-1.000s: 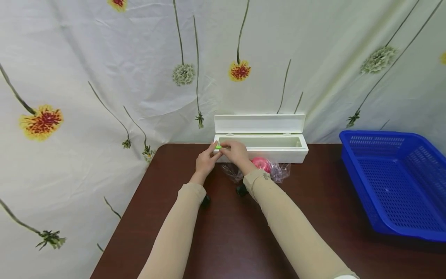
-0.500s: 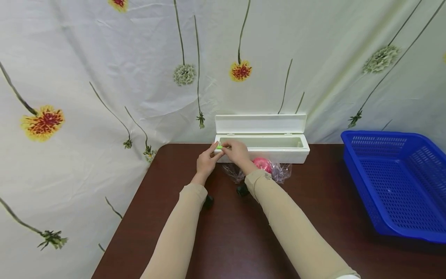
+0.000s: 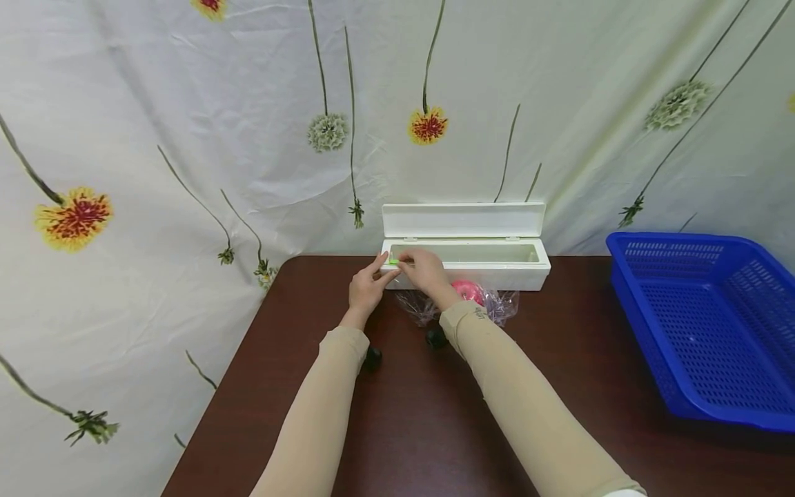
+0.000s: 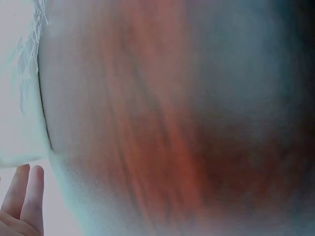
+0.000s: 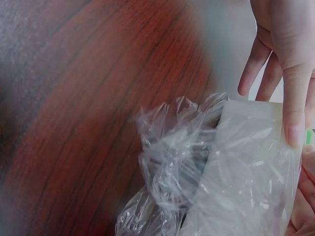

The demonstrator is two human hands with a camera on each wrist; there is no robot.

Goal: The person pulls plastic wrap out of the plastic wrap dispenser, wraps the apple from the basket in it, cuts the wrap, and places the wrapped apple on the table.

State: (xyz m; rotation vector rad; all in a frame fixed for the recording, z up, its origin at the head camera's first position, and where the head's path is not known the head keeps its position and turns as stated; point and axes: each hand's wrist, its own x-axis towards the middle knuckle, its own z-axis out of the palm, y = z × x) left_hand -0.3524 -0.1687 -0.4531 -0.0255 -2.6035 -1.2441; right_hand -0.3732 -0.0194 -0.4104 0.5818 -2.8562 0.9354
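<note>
A long white box (image 3: pixel 497 278) stands at the table's back edge, its lid (image 3: pixel 462 221) raised. My left hand (image 3: pixel 365 290) holds the left front corner, thumb along the front wall. Two of its fingers (image 4: pixel 33 196) show straight in the left wrist view. With its fingertips, my right hand (image 3: pixel 425 270) pinches a small bright green piece (image 3: pixel 393 261) at the left end of the front rim; the piece's shape is mostly hidden. Crinkled clear plastic (image 5: pixel 172 152) lies against the box front, with a pink rounded thing (image 3: pixel 467 293) partly behind my right wrist.
A blue perforated basket (image 3: pixel 671 366) sits on the right of the dark brown table (image 3: pixel 422 428). Behind the box hangs a white flowered cloth (image 3: pixel 261 103). Black wrist cameras show below both wrists, the right one (image 3: pixel 437 337) close to the plastic.
My right hand and the green piece have shifted slightly to the right along the front rim. My left hand stays at the box's corner.
</note>
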